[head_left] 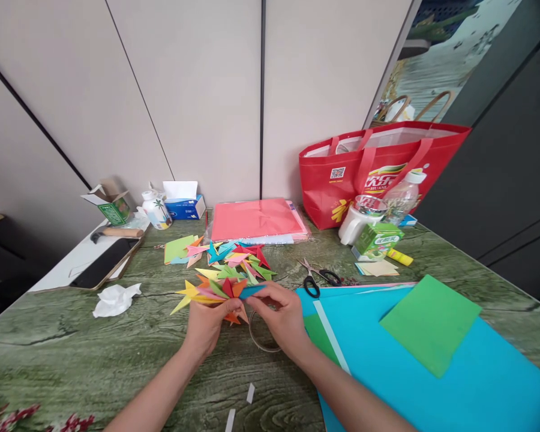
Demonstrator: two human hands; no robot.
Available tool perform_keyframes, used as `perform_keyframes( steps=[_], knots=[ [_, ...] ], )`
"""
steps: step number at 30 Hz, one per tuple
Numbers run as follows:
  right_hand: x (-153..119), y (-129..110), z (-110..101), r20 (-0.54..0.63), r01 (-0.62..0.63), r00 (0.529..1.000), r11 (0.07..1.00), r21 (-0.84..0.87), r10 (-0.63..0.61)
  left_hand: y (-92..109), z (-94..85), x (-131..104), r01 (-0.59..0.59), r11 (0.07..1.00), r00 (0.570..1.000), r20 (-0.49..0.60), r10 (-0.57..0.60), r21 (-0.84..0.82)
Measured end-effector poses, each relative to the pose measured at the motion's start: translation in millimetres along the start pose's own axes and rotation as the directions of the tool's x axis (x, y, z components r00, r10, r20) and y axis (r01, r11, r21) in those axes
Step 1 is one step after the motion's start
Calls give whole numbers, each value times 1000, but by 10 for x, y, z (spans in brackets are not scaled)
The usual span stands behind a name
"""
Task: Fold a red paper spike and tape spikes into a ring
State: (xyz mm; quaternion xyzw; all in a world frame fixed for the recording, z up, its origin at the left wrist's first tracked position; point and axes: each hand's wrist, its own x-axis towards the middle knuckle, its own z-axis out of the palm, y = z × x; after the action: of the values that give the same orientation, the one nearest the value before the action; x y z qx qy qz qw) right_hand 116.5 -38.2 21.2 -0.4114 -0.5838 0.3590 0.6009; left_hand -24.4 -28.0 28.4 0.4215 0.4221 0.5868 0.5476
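Above the green table (130, 354), my left hand (207, 324) is closed on a cluster of folded paper points (211, 290) in yellow, green, pink, red and orange. My right hand (281, 312) pinches a blue folded paper piece (252, 290) at the cluster's right side. Below my right hand lies a roll of tape (257, 339), partly hidden by it. Behind the cluster, more folded paper pieces (238, 257) lie in a loose pile. Black-handled scissors (312, 279) rest open to the right.
Blue sheets (378, 342) with a green square (432, 324) cover the right side. At the back stand a red bag (333, 198), white mug (353, 223), tissue box (186, 207) and pink paper pack (256, 220). A phone (103, 262), hammer (121, 232) and crumpled tissue (116, 300) lie left.
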Motion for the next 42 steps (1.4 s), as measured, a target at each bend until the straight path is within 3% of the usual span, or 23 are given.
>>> perform_keyframes(
  steps=[2, 4, 6, 8, 11, 15, 18, 21, 23, 25, 27, 30, 34, 36, 39, 42],
  knots=[
    [-20, -66, -25, 3, 215, 977, 975, -62, -215, 58, -27, -39, -221, 962, 973, 107, 205, 163],
    [-40, -120, -47, 32, 369, 929, 925, -89, -368, 126, -56, -77, -468, 854, 878, 230, 420, 229],
    [-57, -149, -61, 64, 448, 894, 889, -98, -444, 183, -72, -107, -594, 777, 795, 297, 529, 208],
    [-70, -154, -67, 88, 484, 874, 869, -99, -477, 214, -71, -123, -651, 736, 746, 336, 575, 187],
    [-80, -132, -75, 107, 521, 853, 846, -114, -511, 211, -60, -124, -678, 719, 712, 378, 591, 154],
    [-90, -94, -103, 157, 561, 826, 812, -158, -541, 182, -64, -112, -693, 706, 695, 402, 597, 149],
    [-93, -76, -124, 210, 572, 818, 797, -192, -536, 195, -66, -112, -688, 702, 705, 398, 588, 183],
    [-75, -70, -117, 223, 568, 820, 798, -201, -527, 208, -54, -108, -635, 737, 755, 387, 530, 229],
    [-50, -69, -94, 181, 511, 857, 837, -195, -482, 177, -40, -99, -535, 794, 836, 320, 446, 290],
    [-23, -67, -63, 115, 390, 920, 900, -193, -374, 106, -26, -87, -350, 868, 935, 181, 304, 353],
    [-1, -61, -37, 87, 237, 971, 952, -195, -224, 23, -10, -78, -131, 943, 991, 58, 119, 307],
    [21, -32, -20, 119, 37, 993, 984, -173, -17, -46, 20, -70, 80, 987, 992, 84, -92, 138],
    [39, 55, -16, 184, -170, 966, 982, -80, 182, -5, 50, -47, 211, 976, 969, 116, -216, 51],
    [42, 96, -13, 140, -225, 964, 974, -37, 228, 20, 52, -27, 264, 965, 959, 110, -263, 9],
    [39, 108, -15, 25, -156, 987, 986, -51, 157, 26, 43, -1, 311, 949, 946, 114, -305, -46],
    [33, 68, -29, 16, 16, 1000, 988, -152, -14, 10, 35, 11, 334, 940, 938, 128, -324, -67]
  ],
)
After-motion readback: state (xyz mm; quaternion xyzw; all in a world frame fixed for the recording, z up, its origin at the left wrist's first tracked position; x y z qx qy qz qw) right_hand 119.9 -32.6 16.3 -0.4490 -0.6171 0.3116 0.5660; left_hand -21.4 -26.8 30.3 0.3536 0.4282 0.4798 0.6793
